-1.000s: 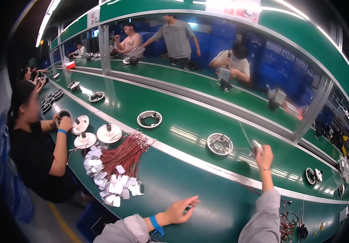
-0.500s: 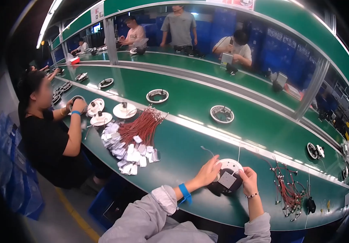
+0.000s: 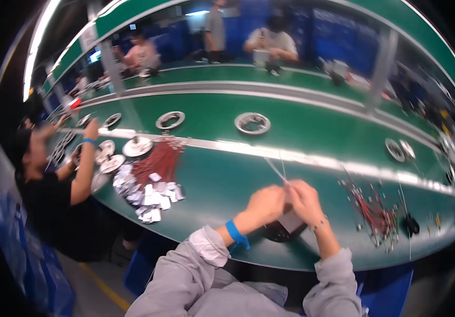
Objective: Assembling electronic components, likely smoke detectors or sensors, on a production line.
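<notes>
My two hands meet over a round black unit with a pale square plate, lying near the table's front edge. My left hand, blue band at the wrist, is closed with its fingertips against those of my right hand. Thin pale wires stick up from between the pinched fingers, blurred by motion. My right hand, with a beaded bracelet, is closed on these wires as well. The hands cover the unit's far part, and its white rim is mostly hidden.
Red wires with white tabs are heaped to the left, beside white round parts. More red wires and a small black part lie to the right. Ring-shaped housings sit on the green belt beyond. A co-worker works at left.
My hands have left the unit's rim and come together over it, pinching the thin wires. The view has shifted, and the co-worker at left has raised a hand.
</notes>
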`<action>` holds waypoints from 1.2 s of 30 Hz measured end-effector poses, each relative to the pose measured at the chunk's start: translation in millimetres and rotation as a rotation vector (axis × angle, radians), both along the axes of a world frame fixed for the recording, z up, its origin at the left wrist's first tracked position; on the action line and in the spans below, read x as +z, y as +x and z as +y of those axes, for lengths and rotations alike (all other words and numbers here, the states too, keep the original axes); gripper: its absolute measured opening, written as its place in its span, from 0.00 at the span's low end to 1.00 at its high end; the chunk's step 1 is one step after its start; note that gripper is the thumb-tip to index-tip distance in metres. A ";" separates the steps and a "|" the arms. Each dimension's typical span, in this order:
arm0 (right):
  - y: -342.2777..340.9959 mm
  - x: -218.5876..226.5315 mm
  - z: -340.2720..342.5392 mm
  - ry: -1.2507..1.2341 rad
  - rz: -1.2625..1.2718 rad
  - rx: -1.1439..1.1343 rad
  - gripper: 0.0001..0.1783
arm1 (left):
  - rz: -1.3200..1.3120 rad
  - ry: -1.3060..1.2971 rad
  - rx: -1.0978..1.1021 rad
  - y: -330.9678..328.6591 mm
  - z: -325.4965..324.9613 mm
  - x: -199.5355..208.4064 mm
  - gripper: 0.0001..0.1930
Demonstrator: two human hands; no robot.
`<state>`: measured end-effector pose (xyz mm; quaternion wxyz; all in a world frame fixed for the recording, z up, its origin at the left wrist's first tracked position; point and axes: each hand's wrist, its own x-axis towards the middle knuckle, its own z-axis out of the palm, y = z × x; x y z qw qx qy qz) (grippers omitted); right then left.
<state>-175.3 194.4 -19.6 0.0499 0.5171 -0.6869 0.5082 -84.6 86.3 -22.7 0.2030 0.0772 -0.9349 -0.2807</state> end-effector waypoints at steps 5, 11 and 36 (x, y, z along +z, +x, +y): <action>-6.5 8.2 -11.7 -0.002 0.001 0.025 0.09 | 0.100 -0.072 -0.104 -3.0 2.1 11.0 0.09; 3.0 5.6 -21.8 -0.129 -0.254 0.149 0.12 | -0.280 0.056 -0.116 -9.1 -5.2 13.2 0.09; 16.6 21.6 48.2 0.520 0.464 -0.411 0.05 | 0.072 0.908 -0.264 -14.9 -35.1 -47.6 0.07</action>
